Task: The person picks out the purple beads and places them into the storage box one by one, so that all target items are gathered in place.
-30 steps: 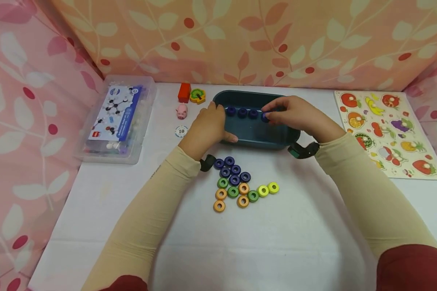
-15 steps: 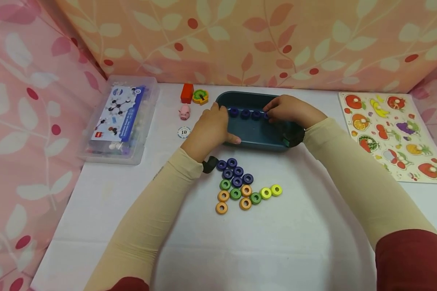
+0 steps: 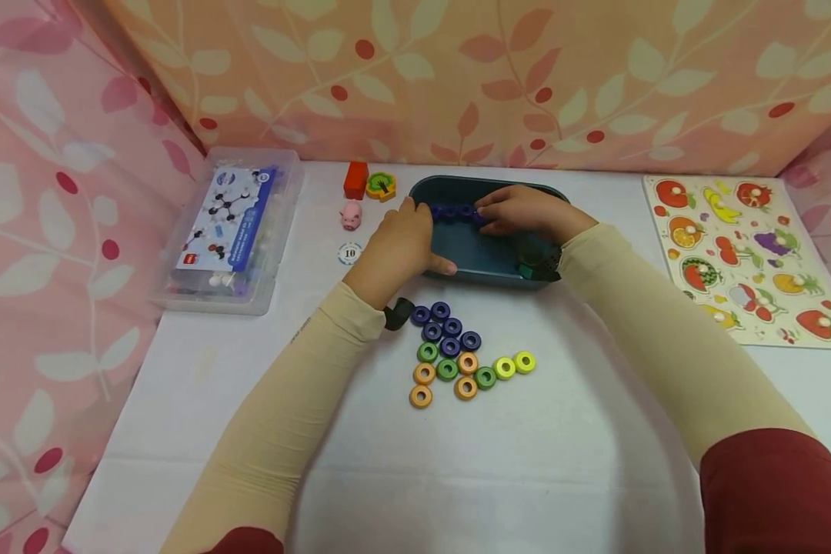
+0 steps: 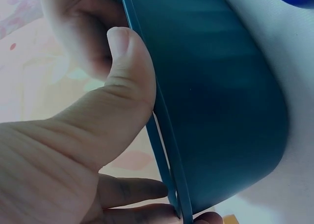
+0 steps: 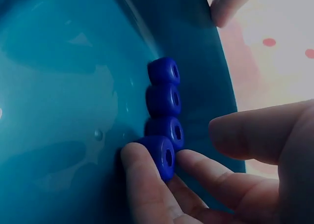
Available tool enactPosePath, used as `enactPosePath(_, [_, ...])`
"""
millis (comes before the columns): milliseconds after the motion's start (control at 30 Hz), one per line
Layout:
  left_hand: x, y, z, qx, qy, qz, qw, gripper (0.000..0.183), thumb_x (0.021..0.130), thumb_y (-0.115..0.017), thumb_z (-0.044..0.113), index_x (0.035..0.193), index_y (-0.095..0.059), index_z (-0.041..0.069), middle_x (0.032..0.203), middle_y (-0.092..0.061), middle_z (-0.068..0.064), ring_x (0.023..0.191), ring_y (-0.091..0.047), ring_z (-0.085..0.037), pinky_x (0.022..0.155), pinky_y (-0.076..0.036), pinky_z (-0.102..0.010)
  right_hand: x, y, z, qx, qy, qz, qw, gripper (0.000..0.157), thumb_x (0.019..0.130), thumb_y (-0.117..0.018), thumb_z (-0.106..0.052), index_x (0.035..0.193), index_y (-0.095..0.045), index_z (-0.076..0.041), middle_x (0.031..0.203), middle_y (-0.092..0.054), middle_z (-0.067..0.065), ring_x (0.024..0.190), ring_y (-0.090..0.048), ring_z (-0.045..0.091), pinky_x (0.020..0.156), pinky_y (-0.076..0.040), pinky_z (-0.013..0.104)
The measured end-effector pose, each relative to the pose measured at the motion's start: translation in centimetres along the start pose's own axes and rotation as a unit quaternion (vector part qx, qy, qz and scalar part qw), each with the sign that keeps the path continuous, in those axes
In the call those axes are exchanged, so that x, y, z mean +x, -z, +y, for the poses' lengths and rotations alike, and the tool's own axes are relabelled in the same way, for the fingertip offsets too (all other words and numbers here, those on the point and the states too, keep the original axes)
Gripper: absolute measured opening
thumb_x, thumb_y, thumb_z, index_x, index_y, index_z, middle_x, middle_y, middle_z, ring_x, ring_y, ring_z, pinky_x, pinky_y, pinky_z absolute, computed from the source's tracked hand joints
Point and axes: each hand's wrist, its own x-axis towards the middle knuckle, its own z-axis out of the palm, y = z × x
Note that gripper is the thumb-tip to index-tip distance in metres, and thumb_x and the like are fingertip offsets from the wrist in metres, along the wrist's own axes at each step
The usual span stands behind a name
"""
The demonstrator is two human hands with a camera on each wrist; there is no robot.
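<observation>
A dark teal tray (image 3: 485, 258) stands at the back middle of the table. My left hand (image 3: 396, 245) grips its left end, thumb (image 4: 130, 69) on the near rim and fingertips over the end rim. Inside, several blue beads (image 5: 164, 101) with holes lie in a touching row along the far wall. With fingers on both sides, my right hand (image 3: 532, 211) pinches the end bead (image 5: 161, 153) of that row. In the head view this hand partly covers the bead.
Several loose purple, green, orange and yellow beads (image 3: 450, 346) lie in front of the tray. Left of it are a red block (image 3: 355, 180), tree piece (image 3: 381, 185), toy pig (image 3: 350, 215), round token (image 3: 349, 253) and clear box (image 3: 225, 231). A fruit puzzle board (image 3: 755, 258) lies right.
My right hand has moved left inside the tray with the end bead. The beads, spaced apart before, now sit close together toward the left end. My left hand keeps its grip on the tray.
</observation>
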Motion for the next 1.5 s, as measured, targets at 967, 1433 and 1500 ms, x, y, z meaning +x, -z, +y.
enactPosePath(967, [-0.2, 0.1, 0.0, 0.011, -0.013, 0.01, 0.9998, 0.114, 0.074, -0.082, 0.057, 0.154, -0.029, -0.004, 0.161, -0.026, -0.026, 0.14, -0.039, -0.045, 0.115, -0.04, -0.051, -8.9, -9.9, 3.2, -0.01, 0.073, -0.103, 0.992, 0.033, 0.103, -0.057, -0.027, 0.129, -0.067, -0.009, 0.133, -0.065, 0.008, 0.107, -0.065, 0.018, 0.097, -0.054, 0.035])
enactPosePath(1433, [0.0, 0.2, 0.0, 0.008, -0.006, 0.001, 0.9999, 0.114, 0.074, -0.08, 0.058, 0.155, -0.027, -0.003, 0.163, -0.023, -0.025, 0.143, -0.036, -0.044, 0.116, -0.038, -0.051, -8.3, -10.6, 4.0, 0.028, 0.029, -0.148, 0.988, 0.035, 0.105, -0.053, -0.023, 0.133, -0.062, -0.005, 0.129, -0.064, 0.01, 0.097, -0.069, 0.017, 0.086, -0.057, 0.028])
enactPosePath(1500, [0.0, 0.1, 0.0, 0.006, -0.007, 0.001, 1.0, 0.114, 0.074, -0.081, 0.058, 0.155, -0.027, -0.003, 0.163, -0.023, -0.025, 0.143, -0.036, -0.043, 0.116, -0.038, -0.051, -8.5, -10.6, 4.0, 0.037, 0.023, -0.148, 0.988, 0.036, 0.105, -0.053, -0.023, 0.133, -0.062, -0.003, 0.128, -0.065, 0.011, 0.097, -0.07, 0.016, 0.087, -0.057, 0.029])
